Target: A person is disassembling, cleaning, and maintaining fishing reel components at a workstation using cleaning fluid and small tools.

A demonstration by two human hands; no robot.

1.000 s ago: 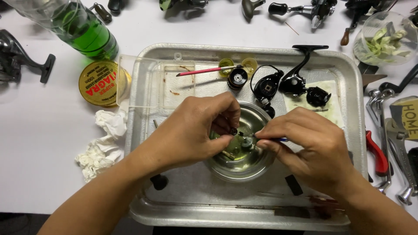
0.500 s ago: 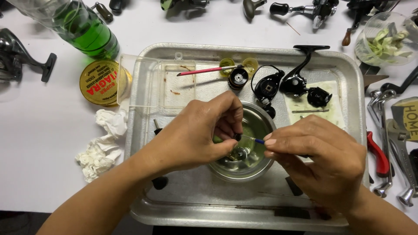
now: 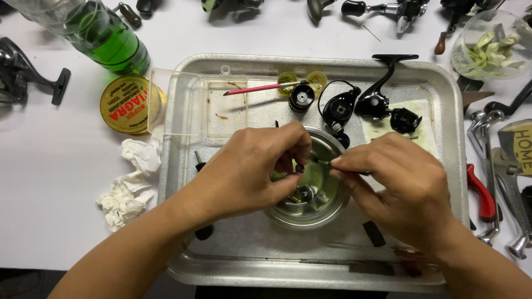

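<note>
At far left of the frame a dark fishing reel [image 3: 25, 72] lies on the white table [image 3: 50, 166], with a green bottle [image 3: 105, 39] above it and a round yellow tin [image 3: 126, 105] just beside the tray; crumpled white tissue [image 3: 130, 182] sits below the tin

Centre frame: a metal tray [image 3: 454, 111] holds a clear plastic box [image 3: 194, 105], a red-handled brush [image 3: 260, 88], and a small steel bowl [image 3: 310, 213] with a little greenish liquid and a few small metal parts in it

Left hand [image 3: 249, 171] is over the bowl, thumb and fingertips pinched on a small dark part [image 3: 300, 168] held just above the liquid. Right hand [image 3: 399, 182] meets it from the right, fingers pressed together on a thin tool [image 3: 324, 161] whose tip touches or nearly touches the part; which one cannot be told

Upper centre-right of the tray: a black spool [image 3: 302, 98], a stripped reel body [image 3: 339, 108] and a rotor with handle [image 3: 382, 99] lie apart, some on a stained paper pad [image 3: 424, 135]

Judgement: reel already taken down; cleaning of small parts under way, one piece in hand, others in the bowl; larger pieces not yet reassembled

Right edge: red-handled pliers [image 3: 481, 191], wrenches [image 3: 510, 188], a clear cup of green scraps [image 3: 490, 47]
</note>
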